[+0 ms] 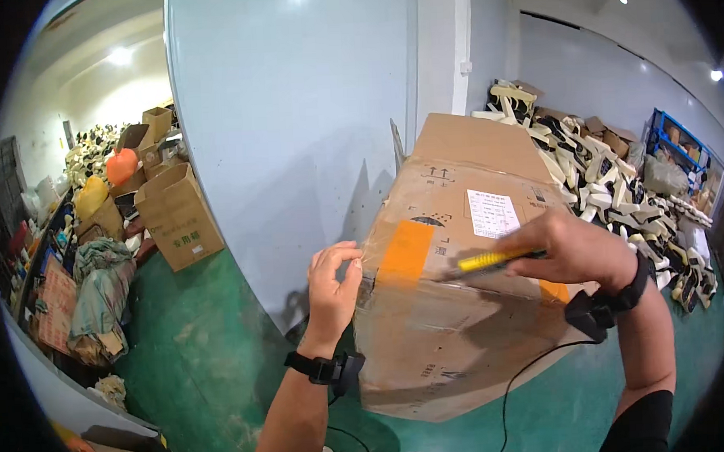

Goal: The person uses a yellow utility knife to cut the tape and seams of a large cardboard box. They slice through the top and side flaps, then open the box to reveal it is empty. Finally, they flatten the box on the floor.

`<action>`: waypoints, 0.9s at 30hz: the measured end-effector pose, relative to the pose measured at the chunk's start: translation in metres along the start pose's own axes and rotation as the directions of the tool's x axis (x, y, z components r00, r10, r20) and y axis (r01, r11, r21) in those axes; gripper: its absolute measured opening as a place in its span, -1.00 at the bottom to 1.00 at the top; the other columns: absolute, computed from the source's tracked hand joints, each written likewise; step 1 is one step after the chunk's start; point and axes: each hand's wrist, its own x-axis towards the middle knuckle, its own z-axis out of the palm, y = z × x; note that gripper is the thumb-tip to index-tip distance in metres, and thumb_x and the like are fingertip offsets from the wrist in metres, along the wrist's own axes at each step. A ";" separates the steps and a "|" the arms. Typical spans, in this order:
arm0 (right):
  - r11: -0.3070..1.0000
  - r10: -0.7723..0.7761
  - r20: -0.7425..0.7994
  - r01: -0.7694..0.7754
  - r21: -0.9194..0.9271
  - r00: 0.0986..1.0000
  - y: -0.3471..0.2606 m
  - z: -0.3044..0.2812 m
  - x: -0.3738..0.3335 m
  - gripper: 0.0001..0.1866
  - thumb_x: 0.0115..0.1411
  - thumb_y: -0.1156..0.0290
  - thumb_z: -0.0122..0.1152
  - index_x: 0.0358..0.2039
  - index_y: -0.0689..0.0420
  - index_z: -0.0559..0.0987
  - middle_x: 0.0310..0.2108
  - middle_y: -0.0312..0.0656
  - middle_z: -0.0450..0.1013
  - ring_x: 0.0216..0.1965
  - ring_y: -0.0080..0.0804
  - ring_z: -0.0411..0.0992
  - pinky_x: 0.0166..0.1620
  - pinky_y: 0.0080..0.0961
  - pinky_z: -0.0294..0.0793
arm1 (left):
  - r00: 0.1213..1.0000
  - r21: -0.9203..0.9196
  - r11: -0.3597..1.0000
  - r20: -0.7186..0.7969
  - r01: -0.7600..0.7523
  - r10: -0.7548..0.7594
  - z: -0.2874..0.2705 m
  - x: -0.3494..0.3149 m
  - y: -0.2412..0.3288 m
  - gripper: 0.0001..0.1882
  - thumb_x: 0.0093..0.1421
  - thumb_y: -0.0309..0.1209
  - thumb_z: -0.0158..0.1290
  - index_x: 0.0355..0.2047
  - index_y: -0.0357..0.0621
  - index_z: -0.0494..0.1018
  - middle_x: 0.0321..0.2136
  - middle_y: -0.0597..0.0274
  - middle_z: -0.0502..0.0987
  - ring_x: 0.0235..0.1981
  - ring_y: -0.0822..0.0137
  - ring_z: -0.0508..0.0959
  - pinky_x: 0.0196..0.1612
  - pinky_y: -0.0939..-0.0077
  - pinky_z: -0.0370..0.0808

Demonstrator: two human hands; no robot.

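Observation:
A large cardboard box [496, 333] stands in front of me, with its far flap [479, 140] raised. Orange tape [406, 252] crosses its top, clear tape covers the seam, and a white paper label [493, 213] is stuck near the right side. My left hand [334, 282] grips the box's left edge, thumb and fingers closed at the corner. In my right hand [569, 248] is a yellow-handled utility knife [485, 261], held low over the top seam. Its tip is blurred, so I cannot tell whether it touches the tape.
Behind the box is a pale blue wall panel [292, 108]. A big heap of white and black pieces [610, 183] lies at the right, near a blue rack [677, 139]. At the left stand an open carton [180, 218] and bundled sacks [98, 294] on the green floor [190, 355].

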 end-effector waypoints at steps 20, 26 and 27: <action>0.975 0.213 0.249 -0.190 -0.115 0.945 0.021 -0.039 -0.047 -0.70 0.01 0.36 0.30 -0.23 0.20 0.61 -0.40 -0.06 0.55 -0.44 -0.17 0.50 -0.32 -0.38 0.47 | 0.888 0.281 0.852 0.271 -0.442 0.372 0.076 -0.023 0.126 -0.79 -0.08 -0.50 0.16 -0.36 -0.16 0.49 -0.33 0.14 0.44 -0.22 0.11 0.39 -0.11 0.22 0.27; 0.953 0.292 0.344 -0.301 -0.030 0.892 0.024 -0.049 -0.072 -0.67 0.05 0.39 0.26 -0.16 0.23 0.57 -0.31 0.00 0.54 -0.33 -0.14 0.50 -0.23 -0.37 0.46 | 0.887 0.201 0.866 0.165 -0.458 0.431 0.086 -0.041 0.120 -0.83 -0.11 -0.58 0.18 -0.43 -0.20 0.50 -0.43 0.17 0.39 -0.29 0.11 0.37 -0.17 0.25 0.31; 0.969 0.246 0.320 -0.239 -0.061 0.915 0.028 -0.050 -0.079 -0.69 0.04 0.39 0.27 -0.17 0.20 0.59 -0.33 -0.02 0.55 -0.35 -0.13 0.50 -0.24 -0.37 0.46 | 0.878 0.164 0.865 0.157 -0.474 0.452 0.083 -0.041 0.117 -0.84 -0.10 -0.59 0.17 -0.44 -0.21 0.50 -0.44 0.17 0.39 -0.30 0.12 0.37 -0.18 0.26 0.32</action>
